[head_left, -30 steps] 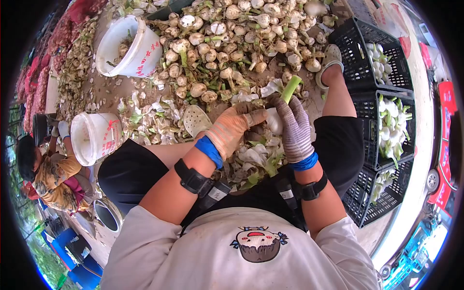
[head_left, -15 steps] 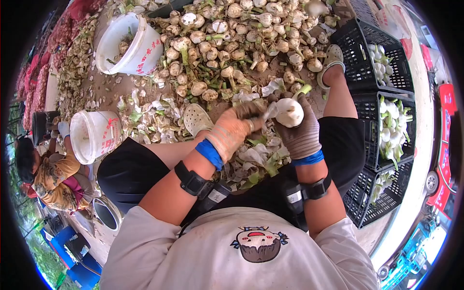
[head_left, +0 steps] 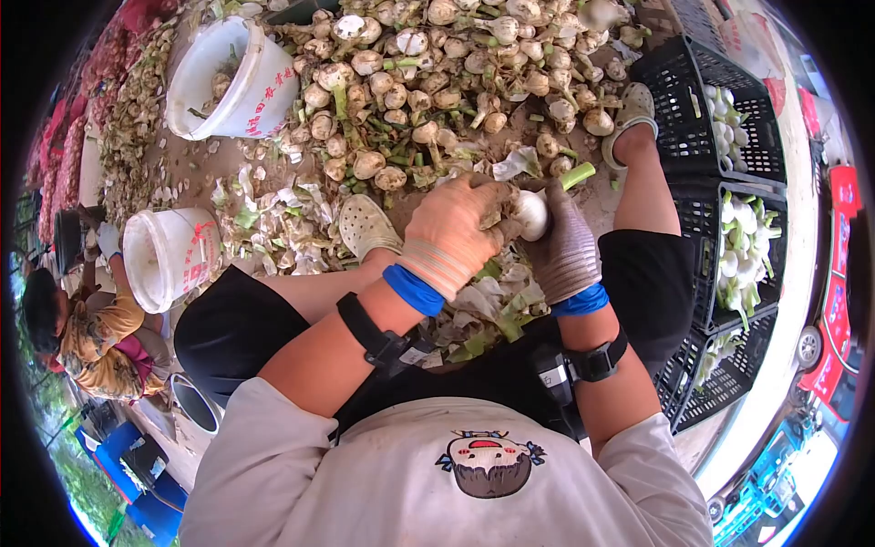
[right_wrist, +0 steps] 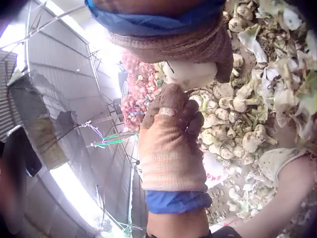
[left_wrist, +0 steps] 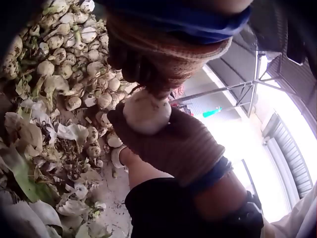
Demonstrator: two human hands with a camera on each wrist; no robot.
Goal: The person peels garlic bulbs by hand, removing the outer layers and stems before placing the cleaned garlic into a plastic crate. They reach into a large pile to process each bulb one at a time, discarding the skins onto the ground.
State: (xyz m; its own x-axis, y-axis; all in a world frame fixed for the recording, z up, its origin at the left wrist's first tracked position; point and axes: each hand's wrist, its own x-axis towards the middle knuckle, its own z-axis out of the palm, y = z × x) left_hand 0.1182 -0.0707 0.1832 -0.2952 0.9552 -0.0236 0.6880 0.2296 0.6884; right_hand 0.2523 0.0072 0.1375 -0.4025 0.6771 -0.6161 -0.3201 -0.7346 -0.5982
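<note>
A white garlic bulb (head_left: 530, 216) with a cut green stem (head_left: 577, 175) is between my two gloved hands. My right hand (head_left: 567, 251) grips it from the right, the stem sticking up past the fingers. In the left wrist view, the pale, rounded bulb (left_wrist: 143, 119) lies in the right palm. My left hand (head_left: 456, 223), fingers curled, pinches at the bulb's root side. The right wrist view has those dirty left fingertips (right_wrist: 173, 96) against the bulb (right_wrist: 190, 74), whose upper part the right glove covers.
Ahead lies a heap of unpeeled garlic (head_left: 437, 82). Peeled skins (head_left: 483, 305) litter the ground between the legs. White buckets (head_left: 273, 87) stand to the left. Black crates (head_left: 706, 246) with cleaned garlic line the right. Another person (head_left: 100, 337) sits at far left.
The bulb turned to show its round white end half a second ago and now sits partly behind my left fingers. My left hand has moved right, back onto the bulb. The right keeps its hold.
</note>
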